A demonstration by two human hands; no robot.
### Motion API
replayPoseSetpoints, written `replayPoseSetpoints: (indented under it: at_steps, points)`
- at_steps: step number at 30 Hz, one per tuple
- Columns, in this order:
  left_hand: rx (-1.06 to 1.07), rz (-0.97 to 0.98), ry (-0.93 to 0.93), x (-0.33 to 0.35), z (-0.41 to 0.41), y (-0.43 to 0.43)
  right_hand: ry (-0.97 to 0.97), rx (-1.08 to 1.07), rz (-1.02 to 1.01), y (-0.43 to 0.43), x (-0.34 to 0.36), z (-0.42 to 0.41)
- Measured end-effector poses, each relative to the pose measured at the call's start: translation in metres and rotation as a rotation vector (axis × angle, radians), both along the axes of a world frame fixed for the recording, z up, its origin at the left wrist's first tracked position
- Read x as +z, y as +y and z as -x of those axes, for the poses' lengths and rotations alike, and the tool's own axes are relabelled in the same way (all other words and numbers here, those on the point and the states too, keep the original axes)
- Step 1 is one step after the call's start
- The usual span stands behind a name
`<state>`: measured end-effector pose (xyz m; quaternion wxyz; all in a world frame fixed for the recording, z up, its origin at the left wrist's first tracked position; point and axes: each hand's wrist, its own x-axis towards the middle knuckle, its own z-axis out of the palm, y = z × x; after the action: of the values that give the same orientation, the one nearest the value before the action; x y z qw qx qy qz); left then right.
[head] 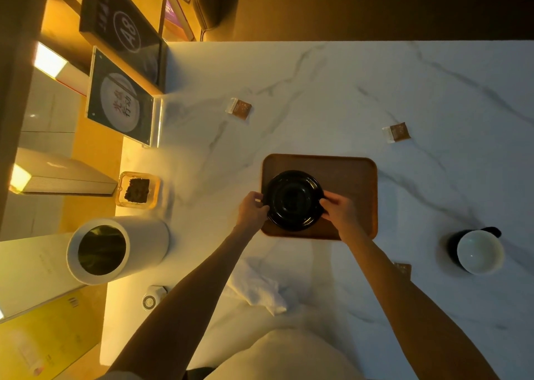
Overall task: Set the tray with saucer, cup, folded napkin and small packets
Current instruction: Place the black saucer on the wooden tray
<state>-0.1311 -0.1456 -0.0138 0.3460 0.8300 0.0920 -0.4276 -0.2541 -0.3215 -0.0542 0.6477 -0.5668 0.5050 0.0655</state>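
A black saucer (294,200) sits on the left half of the brown wooden tray (349,177). My left hand (252,209) grips its left rim and my right hand (338,210) grips its right rim. A dark cup with a white inside (478,251) stands on the table to the right of the tray. A crumpled white napkin (257,285) lies between my forearms near the front edge. Two brown packets lie beyond the tray, one at the far left (239,108) and one at the far right (397,132). A third packet (403,268) peeks out beside my right forearm.
The white marble table (318,90) has a white cylindrical canister (115,248) and a small glass dish of dark bits (138,189) at its left edge. An acrylic sign stand (121,102) and shelves rise further left. A small round device (151,300) lies near the canister.
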Motion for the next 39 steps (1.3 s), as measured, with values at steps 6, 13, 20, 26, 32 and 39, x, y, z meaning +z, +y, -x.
replayPoseSetpoints:
  at_steps: [6,13,20,26,32,39]
  points:
    - [0.107,-0.035,-0.025,-0.009,0.001,-0.002,-0.005,-0.001,-0.031,-0.002,-0.006,0.004]
    - [0.14,-0.066,-0.051,-0.012,0.008,-0.004,0.022,0.069,-0.004,-0.002,-0.013,0.009]
    - [0.152,-0.041,-0.049,-0.016,0.008,-0.002,0.023,0.014,-0.046,-0.005,-0.017,0.013]
    - [0.207,0.004,-0.039,-0.019,0.01,0.0,-0.017,-0.044,-0.089,-0.004,-0.019,0.015]
    - [0.251,0.037,-0.03,-0.021,0.01,0.002,-0.01,-0.044,-0.086,-0.003,-0.019,0.013]
    - [0.262,0.052,-0.05,-0.021,0.013,0.003,0.009,-0.041,-0.061,-0.002,-0.021,0.013]
